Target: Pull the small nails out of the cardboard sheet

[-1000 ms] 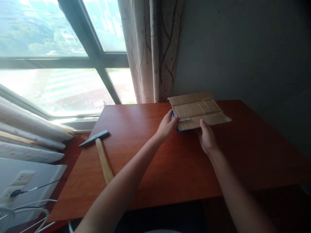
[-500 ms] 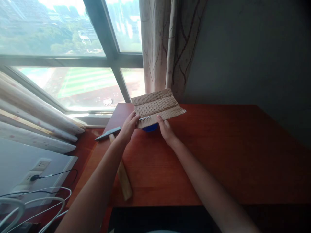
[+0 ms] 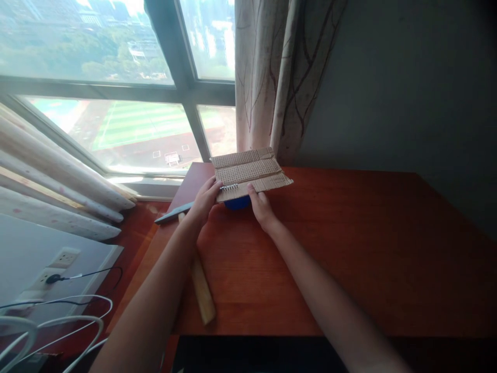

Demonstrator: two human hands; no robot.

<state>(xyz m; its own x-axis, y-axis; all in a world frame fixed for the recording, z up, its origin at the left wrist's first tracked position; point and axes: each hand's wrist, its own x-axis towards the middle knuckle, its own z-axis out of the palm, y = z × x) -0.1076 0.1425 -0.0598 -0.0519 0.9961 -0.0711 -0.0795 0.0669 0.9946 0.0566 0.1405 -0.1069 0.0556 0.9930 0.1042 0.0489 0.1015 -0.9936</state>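
A creased piece of cardboard (image 3: 248, 168), dotted with rows of small holes, is held up between my two hands over the far part of the desk. My left hand (image 3: 206, 199) grips its near left corner, beside a short row of small metallic pieces (image 3: 229, 187) along the near edge. My right hand (image 3: 262, 207) pinches the near edge with the thumb on top; the fingers beneath are mostly hidden. Under the cardboard a blue object (image 3: 237, 203) shows in part. Left of it lies a hammer with a grey head (image 3: 174, 212) and a wooden handle (image 3: 202, 292), partly covered by my left arm.
The reddish-brown wooden desk (image 3: 349, 248) reaches to the wall on the right. A window (image 3: 135, 124) and curtains (image 3: 256, 77) stand behind it. At the lower left are a wall socket with a black plug (image 3: 54, 278) and loose white cables (image 3: 97, 324).
The cardboard has tipped slightly and come a little lower at its far edge, both hands still on it. More of the blue object shows beneath. The camera view has shifted slightly.
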